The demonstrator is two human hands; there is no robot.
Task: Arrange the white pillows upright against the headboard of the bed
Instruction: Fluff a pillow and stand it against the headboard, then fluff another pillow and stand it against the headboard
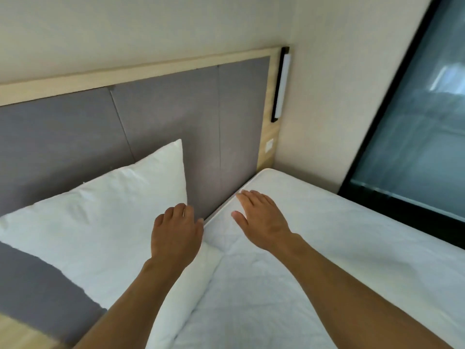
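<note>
A white pillow (100, 217) leans upright against the grey padded headboard (163, 117), one corner pointing up. My left hand (176, 235) lies on the pillow's right edge with fingers curled over it; whether it grips is unclear. My right hand (261, 220) rests flat, fingers apart, on the white mattress (314, 260) near its top corner, holding nothing. I see only one pillow.
The headboard has a light wood frame (141, 69) with a long black-and-white wall lamp (281, 84) and a small switch plate (269, 145) at its right end. A dark-framed window (415, 122) runs along the bed's right side. A cream wall stands behind.
</note>
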